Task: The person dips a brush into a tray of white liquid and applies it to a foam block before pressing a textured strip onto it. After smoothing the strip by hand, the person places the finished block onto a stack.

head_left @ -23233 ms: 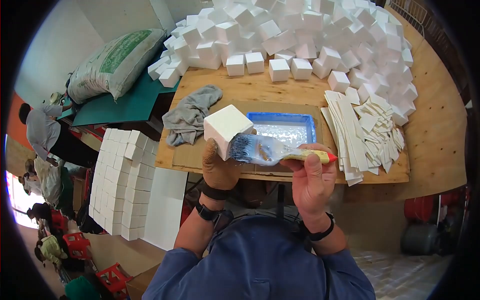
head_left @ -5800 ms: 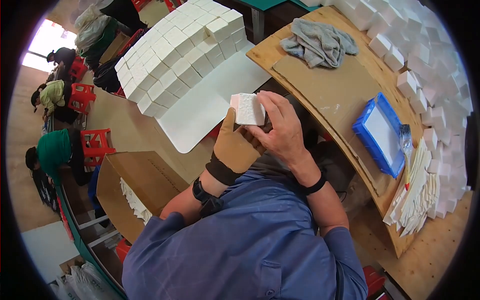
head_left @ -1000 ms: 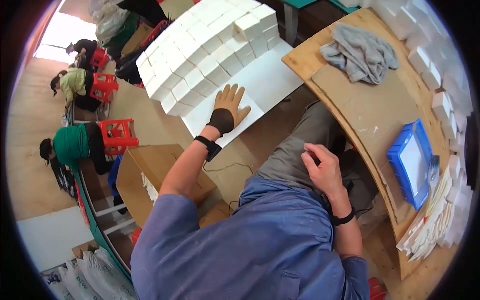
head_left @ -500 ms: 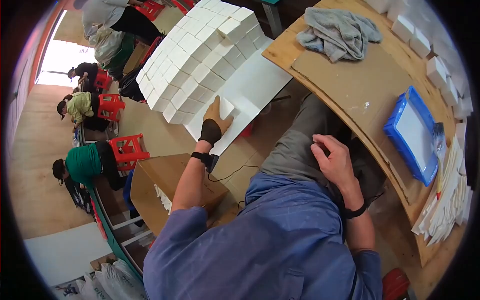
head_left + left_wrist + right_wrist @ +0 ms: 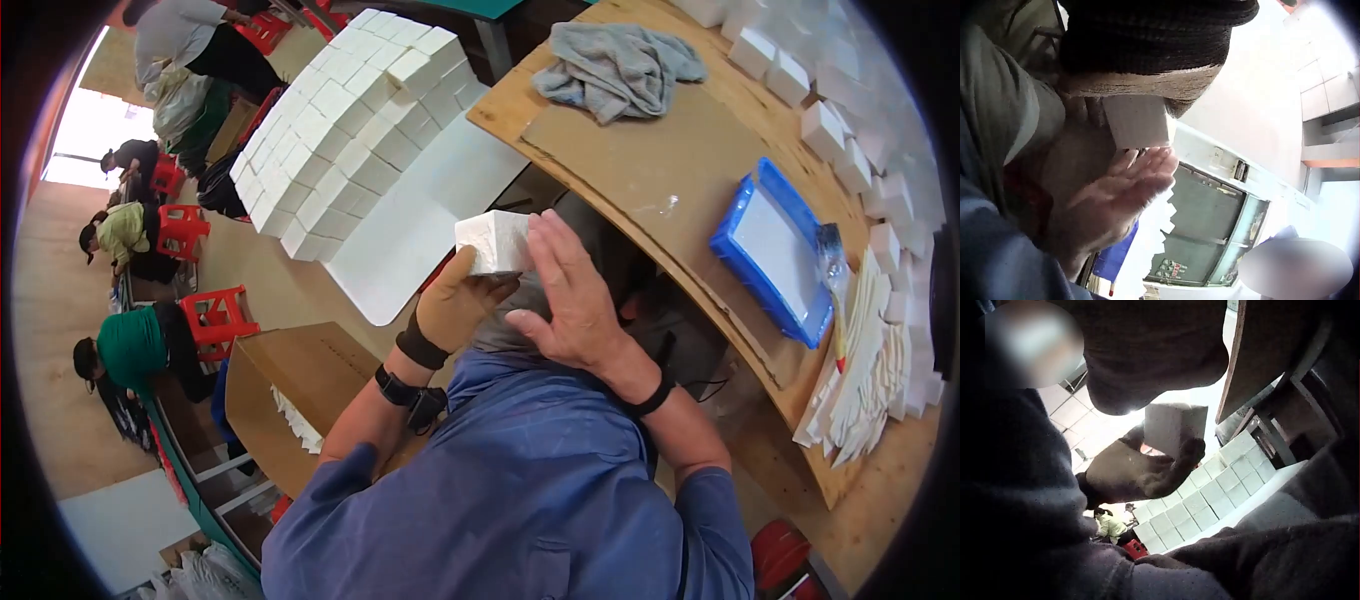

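Note:
A white foam-like block (image 5: 490,240) with a wet-looking, glossy side is held up in front of the person's body. The gloved left hand (image 5: 452,312) grips it from below and the left, thumb against its near side. Flat against the block's right side rest the straight fingers of the bare right hand (image 5: 575,305), its thumb spread away. In the left wrist view, the block (image 5: 1140,122) shows between the glove and the right fingertips. The right wrist view shows gloved fingers curled under the block (image 5: 1172,432).
A stack of white blocks (image 5: 350,125) stands on a white board (image 5: 400,235). On the wooden table are a grey cloth (image 5: 620,70), a blue tray (image 5: 722,243) of white liquid, a paintbrush (image 5: 836,290), white strips (image 5: 865,370) and piled blocks. A cardboard box (image 5: 290,370) is at left.
The left hand has taken the block off the white board and brought it back toward the body. The right hand has risen from the lap and straightened its fingers against the block.

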Available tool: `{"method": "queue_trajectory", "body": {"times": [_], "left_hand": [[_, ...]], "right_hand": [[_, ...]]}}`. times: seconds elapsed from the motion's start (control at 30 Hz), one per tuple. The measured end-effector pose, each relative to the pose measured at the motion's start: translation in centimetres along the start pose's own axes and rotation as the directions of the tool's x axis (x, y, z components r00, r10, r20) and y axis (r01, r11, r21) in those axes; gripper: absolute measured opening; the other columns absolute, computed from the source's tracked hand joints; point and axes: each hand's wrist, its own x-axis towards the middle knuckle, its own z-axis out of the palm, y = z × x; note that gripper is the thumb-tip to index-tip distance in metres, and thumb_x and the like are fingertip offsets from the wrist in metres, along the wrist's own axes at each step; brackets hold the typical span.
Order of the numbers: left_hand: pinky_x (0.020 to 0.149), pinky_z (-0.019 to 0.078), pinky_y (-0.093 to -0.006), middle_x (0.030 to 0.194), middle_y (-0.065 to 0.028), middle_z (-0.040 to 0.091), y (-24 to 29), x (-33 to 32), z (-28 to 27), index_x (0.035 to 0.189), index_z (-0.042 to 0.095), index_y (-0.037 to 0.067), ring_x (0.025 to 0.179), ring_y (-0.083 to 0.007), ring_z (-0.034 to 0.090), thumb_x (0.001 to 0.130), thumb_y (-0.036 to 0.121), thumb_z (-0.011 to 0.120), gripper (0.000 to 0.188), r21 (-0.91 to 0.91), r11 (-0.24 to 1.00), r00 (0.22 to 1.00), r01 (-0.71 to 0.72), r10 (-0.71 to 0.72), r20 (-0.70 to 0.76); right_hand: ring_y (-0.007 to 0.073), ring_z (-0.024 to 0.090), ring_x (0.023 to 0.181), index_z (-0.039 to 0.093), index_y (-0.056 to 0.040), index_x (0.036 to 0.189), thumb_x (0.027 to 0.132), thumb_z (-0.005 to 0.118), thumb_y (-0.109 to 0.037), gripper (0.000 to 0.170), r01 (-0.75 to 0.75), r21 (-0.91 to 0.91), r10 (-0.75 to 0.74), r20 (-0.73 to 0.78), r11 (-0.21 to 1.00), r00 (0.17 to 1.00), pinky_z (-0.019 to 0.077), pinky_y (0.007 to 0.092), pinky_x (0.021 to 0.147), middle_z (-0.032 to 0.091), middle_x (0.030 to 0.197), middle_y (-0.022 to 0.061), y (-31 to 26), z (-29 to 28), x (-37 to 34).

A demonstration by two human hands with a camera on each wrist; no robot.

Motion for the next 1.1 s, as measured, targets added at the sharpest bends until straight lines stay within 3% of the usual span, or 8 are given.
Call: {"method": "queue_trajectory", "body": {"times": [0.07, 0.23, 0.37, 0.47, 0.6, 0.73, 1.03, 1.1], "left_hand": [[0.128, 0.0436, -0.0497, 0.165, -0.0109, 0.057, -0.8, 0.1, 1.6, 0.171, 0.041, 0.006, 0.151, -0.0285, 0.055, 0.119, 0.035, 0.058, 0.061, 0.054, 0.998, 1.0, -0.012, 0.013, -0.018], [0.124, 0.0468, -0.0458, 0.162, -0.0102, 0.059, -1.6, 0.3, 5.2, 0.172, 0.039, 0.007, 0.146, -0.026, 0.059, 0.118, 0.034, 0.06, 0.064, 0.206, 0.973, 0.993, -0.102, 0.113, -0.044], [0.121, 0.0475, -0.0404, 0.158, -0.0095, 0.06, -1.2, 0.4, 4.8, 0.171, 0.038, 0.005, 0.141, -0.0228, 0.061, 0.115, 0.03, 0.063, 0.066, 0.439, 0.884, 0.976, -0.16, 0.208, -0.063], [0.121, 0.046, -0.0377, 0.156, -0.0107, 0.059, -1.4, -0.1, 5.7, 0.171, 0.037, 0.002, 0.14, -0.0214, 0.06, 0.112, 0.024, 0.067, 0.07, 0.535, 0.814, 0.944, -0.228, 0.319, -0.084], [0.121, 0.0463, -0.0388, 0.157, -0.0133, 0.058, -1.7, -0.1, 6.0, 0.172, 0.032, -0.001, 0.14, -0.0222, 0.059, 0.108, 0.019, 0.071, 0.078, 0.648, 0.717, 0.911, -0.256, 0.403, -0.087], [0.121, 0.0464, -0.0394, 0.156, -0.0146, 0.058, -1.7, -0.4, 6.2, 0.174, 0.029, -0.002, 0.141, -0.0234, 0.058, 0.105, 0.017, 0.07, 0.082, 0.757, 0.602, 0.9, -0.253, 0.433, -0.043], [0.125, 0.0434, -0.0448, 0.159, -0.0158, 0.055, -1.0, -0.5, 6.0, 0.175, 0.028, -0.002, 0.144, -0.0279, 0.056, 0.107, 0.024, 0.071, 0.084, 0.749, 0.631, 0.918, -0.203, 0.389, -0.079], [0.124, 0.0439, -0.0454, 0.157, -0.0131, 0.058, -0.2, -0.6, 5.5, 0.17, 0.035, 0.002, 0.144, -0.0269, 0.057, 0.108, 0.029, 0.07, 0.077, 0.931, 0.303, 0.89, -0.202, 0.454, 0.046]], "right_hand": [[0.0518, 0.041, 0.16, 0.037, 0.0029, 0.172, 0.108, 0.071, -0.044, 0.086, 0.086, -0.02, -0.087, -0.036, 0.996, 0.996, 0.0378, 0.0563, 0.132, 0.042, 0.173, 0.0291, 0.1, 0.7, 0.0], [0.0538, 0.043, 0.158, 0.041, 0.0029, 0.169, 0.107, 0.073, -0.048, 0.086, 0.064, 0.018, -0.063, -0.064, 0.998, 0.996, 0.0383, 0.057, 0.131, 0.045, 0.171, 0.0291, -0.3, 0.8, -0.2], [0.0472, 0.048, 0.157, 0.042, 0.0034, 0.168, 0.108, 0.075, -0.042, 0.083, -0.049, 0.127, 0.08, -0.261, 0.991, 0.962, 0.0411, 0.0531, 0.13, 0.047, 0.169, 0.0291, -0.1, 0.4, -0.6], [0.0358, 0.054, 0.153, 0.046, 0.004, 0.166, 0.107, 0.076, -0.034, 0.076, -0.295, 0.538, 0.439, -0.159, 0.79, 0.884, 0.0442, 0.0476, 0.127, 0.052, 0.165, 0.0269, -0.1, 0.8, -0.6], [0.0249, 0.056, 0.149, 0.046, 0.0036, 0.165, 0.11, 0.073, -0.025, 0.068, -0.368, 0.718, 0.506, 0.026, 0.591, 0.862, 0.0419, 0.0421, 0.129, 0.057, 0.161, 0.0185, -0.2, 1.3, -0.5], [0.0238, 0.059, 0.146, 0.051, 0.0036, 0.161, 0.111, 0.073, -0.022, 0.061, -0.382, 0.76, 0.532, 0.056, 0.525, 0.845, 0.0437, 0.0412, 0.127, 0.062, 0.155, 0.0166, -0.3, 1.6, -0.4], [0.0235, 0.066, 0.137, 0.054, 0.0029, 0.159, 0.111, 0.07, -0.014, 0.054, -0.43, 0.777, 0.552, 0.128, 0.46, 0.824, 0.0503, 0.0393, 0.12, 0.068, 0.147, 0.0151, -0.6, 1.5, 0.1], [0.0242, 0.067, 0.137, 0.054, 0.0025, 0.159, 0.11, 0.071, -0.012, 0.054, -0.34, 0.679, 0.469, -0.006, 0.65, 0.883, 0.0516, 0.0391, 0.119, 0.068, 0.147, 0.0151, 0.0, 0.8, -0.2]]}}
